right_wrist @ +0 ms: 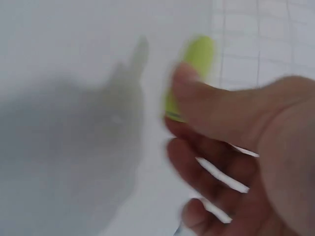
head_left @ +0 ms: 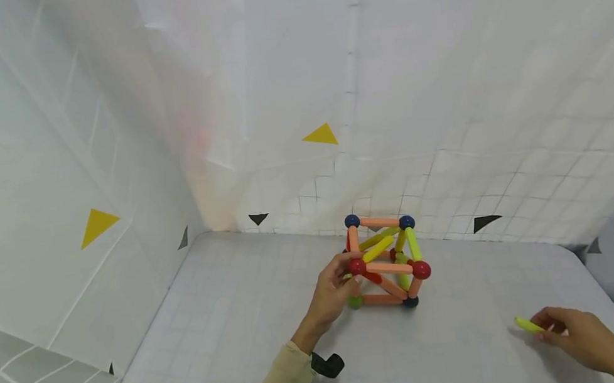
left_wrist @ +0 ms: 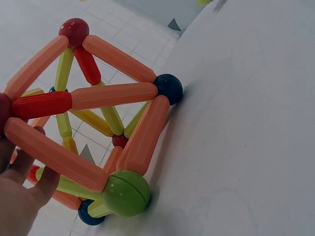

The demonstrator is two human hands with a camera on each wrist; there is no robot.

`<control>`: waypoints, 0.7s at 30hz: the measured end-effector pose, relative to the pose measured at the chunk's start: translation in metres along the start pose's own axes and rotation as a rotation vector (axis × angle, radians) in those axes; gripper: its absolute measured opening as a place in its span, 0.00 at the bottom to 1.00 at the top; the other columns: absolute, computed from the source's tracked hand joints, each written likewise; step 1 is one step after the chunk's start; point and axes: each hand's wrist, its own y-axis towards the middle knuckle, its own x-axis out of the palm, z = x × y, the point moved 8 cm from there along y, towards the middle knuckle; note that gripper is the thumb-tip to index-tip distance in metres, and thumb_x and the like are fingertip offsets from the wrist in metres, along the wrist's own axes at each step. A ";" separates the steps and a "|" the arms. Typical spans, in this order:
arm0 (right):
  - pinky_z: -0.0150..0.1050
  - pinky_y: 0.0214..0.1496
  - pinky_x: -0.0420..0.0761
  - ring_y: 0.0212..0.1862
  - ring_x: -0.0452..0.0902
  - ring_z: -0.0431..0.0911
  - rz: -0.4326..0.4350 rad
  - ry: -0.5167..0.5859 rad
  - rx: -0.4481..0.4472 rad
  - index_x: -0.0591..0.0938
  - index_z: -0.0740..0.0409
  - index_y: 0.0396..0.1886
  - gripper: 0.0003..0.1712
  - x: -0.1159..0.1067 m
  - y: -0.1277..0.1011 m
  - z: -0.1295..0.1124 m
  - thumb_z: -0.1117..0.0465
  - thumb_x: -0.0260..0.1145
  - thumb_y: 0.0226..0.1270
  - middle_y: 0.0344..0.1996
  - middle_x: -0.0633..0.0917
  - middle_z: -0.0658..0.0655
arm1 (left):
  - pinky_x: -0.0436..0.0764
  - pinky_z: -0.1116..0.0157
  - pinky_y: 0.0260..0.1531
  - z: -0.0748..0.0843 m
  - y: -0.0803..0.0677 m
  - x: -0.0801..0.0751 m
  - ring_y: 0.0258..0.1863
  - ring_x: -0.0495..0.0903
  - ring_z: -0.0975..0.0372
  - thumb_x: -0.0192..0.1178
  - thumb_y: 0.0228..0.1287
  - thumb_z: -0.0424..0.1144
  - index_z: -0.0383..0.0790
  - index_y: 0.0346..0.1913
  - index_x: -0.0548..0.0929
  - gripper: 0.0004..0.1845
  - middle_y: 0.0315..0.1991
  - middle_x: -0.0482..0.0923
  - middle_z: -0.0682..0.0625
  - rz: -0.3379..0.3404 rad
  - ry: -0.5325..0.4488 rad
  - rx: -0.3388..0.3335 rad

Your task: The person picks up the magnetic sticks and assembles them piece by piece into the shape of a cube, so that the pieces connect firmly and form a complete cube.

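A cube-like frame of magnetic rods and balls point(head_left: 389, 268) stands on the white surface, built of salmon, red and yellow rods with red, blue and green balls. My left hand point(head_left: 327, 293) grips it at its near upper left corner, fingers around the red ball point(head_left: 357, 266). In the left wrist view those fingers lie behind a salmon rod point(left_wrist: 56, 153), with a green ball point(left_wrist: 127, 193) at its lower end. Far to the right, my right hand point(head_left: 576, 334) pinches a yellow-green magnetic rod point(right_wrist: 199, 55) between thumb and fingers, apart from the frame.
White sheeting point(head_left: 272, 82) with printed grid lines and yellow and black triangles rises behind the frame. Side walls point(head_left: 26, 173) stand at left and right. A black wrist device point(head_left: 328, 364) sits at the left sleeve's cuff.
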 end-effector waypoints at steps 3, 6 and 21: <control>0.37 0.31 0.76 0.37 0.80 0.45 0.185 -0.032 -0.102 0.87 0.62 0.48 0.15 -0.025 0.008 -0.035 0.59 0.77 0.67 0.36 0.89 0.51 | 0.79 0.67 0.64 0.000 0.000 0.000 0.65 0.78 0.56 0.61 0.78 0.33 0.51 0.70 0.77 0.23 0.72 0.75 0.50 -0.001 -0.008 -0.003; 0.34 0.28 0.72 0.34 0.80 0.44 0.374 -0.046 -0.241 0.86 0.60 0.52 0.16 -0.047 0.013 -0.074 0.63 0.77 0.66 0.35 0.88 0.53 | 0.79 0.67 0.64 0.000 0.000 0.000 0.65 0.78 0.56 0.60 0.78 0.33 0.50 0.71 0.77 0.22 0.72 0.75 0.49 -0.007 -0.017 -0.010; 0.57 0.48 0.85 0.48 0.81 0.55 0.498 -0.039 -0.605 0.88 0.56 0.51 0.17 -0.098 0.059 -0.236 0.73 0.75 0.65 0.45 0.85 0.57 | 0.77 0.68 0.66 -0.002 0.000 0.000 0.67 0.76 0.55 0.60 0.78 0.32 0.44 0.73 0.74 0.24 0.72 0.75 0.41 -0.041 -0.098 0.004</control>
